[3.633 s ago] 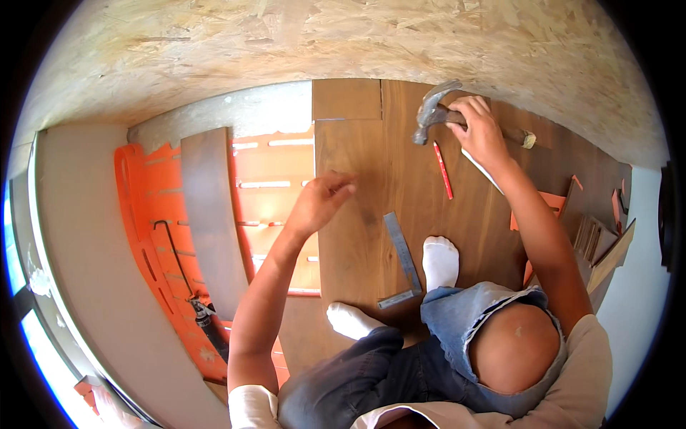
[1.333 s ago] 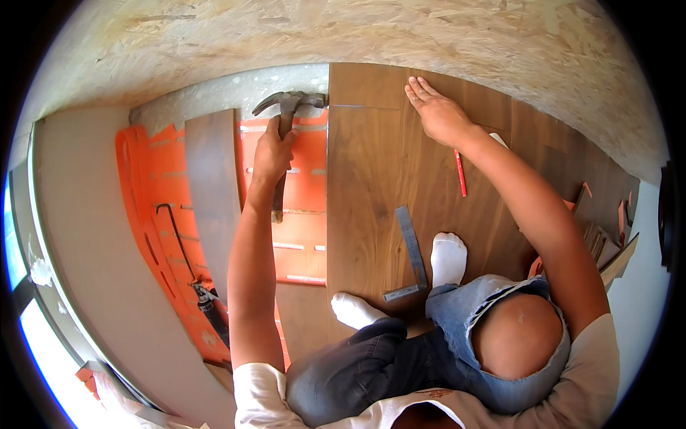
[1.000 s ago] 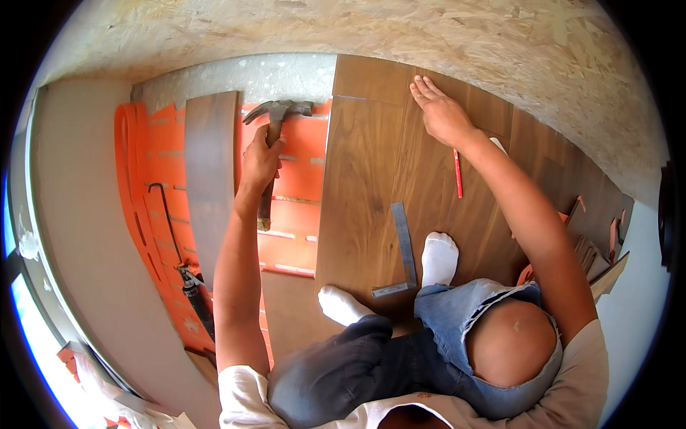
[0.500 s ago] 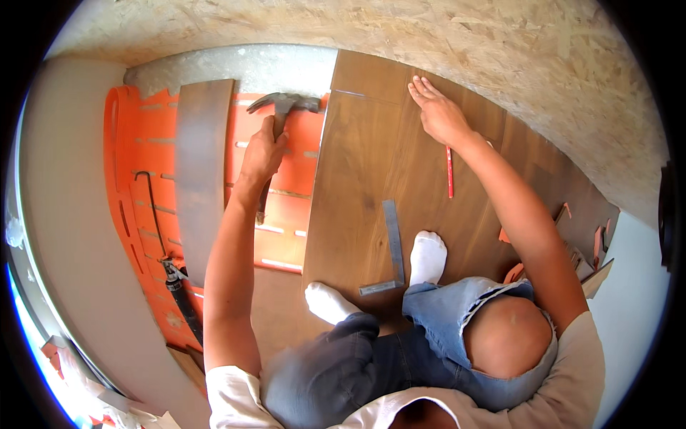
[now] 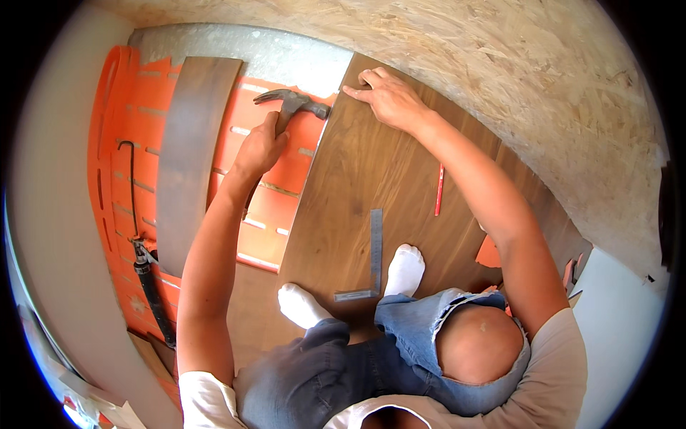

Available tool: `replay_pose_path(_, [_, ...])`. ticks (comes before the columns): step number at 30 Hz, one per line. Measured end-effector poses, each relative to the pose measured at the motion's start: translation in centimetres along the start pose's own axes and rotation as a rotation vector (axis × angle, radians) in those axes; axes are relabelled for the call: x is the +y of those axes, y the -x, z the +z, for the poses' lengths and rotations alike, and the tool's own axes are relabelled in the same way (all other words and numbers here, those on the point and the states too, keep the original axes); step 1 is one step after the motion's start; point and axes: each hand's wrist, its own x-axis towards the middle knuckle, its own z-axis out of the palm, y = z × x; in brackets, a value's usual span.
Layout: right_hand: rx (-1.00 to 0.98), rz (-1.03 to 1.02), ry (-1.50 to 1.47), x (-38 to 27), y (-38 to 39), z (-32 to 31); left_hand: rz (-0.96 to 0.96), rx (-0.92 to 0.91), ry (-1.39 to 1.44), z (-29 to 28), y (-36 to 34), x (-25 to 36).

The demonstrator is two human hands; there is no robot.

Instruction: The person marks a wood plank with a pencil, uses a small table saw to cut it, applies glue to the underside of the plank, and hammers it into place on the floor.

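Claw hammer (image 5: 293, 104), held at the strip of slotted orange sheet (image 5: 271, 207) between a loose plank (image 5: 193, 157) and the laid boards (image 5: 336, 186). From the far left: black caulking gun (image 5: 151, 293), lying lengthwise on the orange sheet, hooked rod uppermost in view. Next, the loose plank, greyish brown with a soft sheen, a band of pale concrete (image 5: 236, 50) past its upper end. Then the left hand (image 5: 261, 150), closed round the handle just below the hammer's head. Dark, dull metal up there: two curved claws tapering to the left, blunt striking face to the right, close beside the boards' edge, contact or gap impossible to tell. Slim brown handle, mostly hidden by hand and forearm. Further right, the laid boards, warm brown and streaked with grain; on them, white-socked left foot (image 5: 304, 304) and grey metal square (image 5: 376, 247). Near the boards' upper end, right hand (image 5: 389, 100), open, fingers loosely bent; cannot tell how firmly pressed. Lower down, white-socked right foot (image 5: 405, 270), then red pencil (image 5: 439, 191). Farthest right, flake-textured wood panel (image 5: 543, 79).
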Motion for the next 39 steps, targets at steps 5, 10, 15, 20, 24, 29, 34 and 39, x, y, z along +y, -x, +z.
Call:
replay_pose_path(5, [0.050, -0.141, 0.017, 1.9, 1.4, -0.3, -0.110, -0.053, 0.132, -0.2, 0.2, 1.5])
replay_pose_path(10, [-0.191, 0.116, -0.224, 1.7, 1.8, -1.3, -0.176, -0.035, 0.246, -1.4, 1.6, 1.7])
replay_pose_path(15, [-0.029, 0.146, -0.167, -5.6, -0.5, 1.5, -0.180, 0.063, 0.472, -1.6, 3.0, 0.3])
replay_pose_path(20, [0.033, 0.125, -0.128, -9.1, -2.4, 4.7, -0.211, 0.123, 0.556, -1.8, 3.5, 0.1])
replay_pose_path(24, [0.047, 0.035, -0.152, -10.5, -1.8, 3.5, -0.278, 0.143, 0.575, -2.5, 5.1, 0.5])
replay_pose_path(29, [0.063, 0.194, -0.613, -15.0, 1.5, 1.8, -0.234, 0.228, 0.493, -0.9, 7.2, -1.5])
replay_pose_path(34, [0.235, 0.577, -1.370, -15.0, 3.0, 1.1, 0.008, 0.203, 0.687, 4.6, 7.6, 5.9])
replay_pose_path(39, [0.274, 0.674, -1.427, -14.5, 4.8, -3.1, 0.237, 0.039, 0.565, 6.0, 11.4, 11.5])
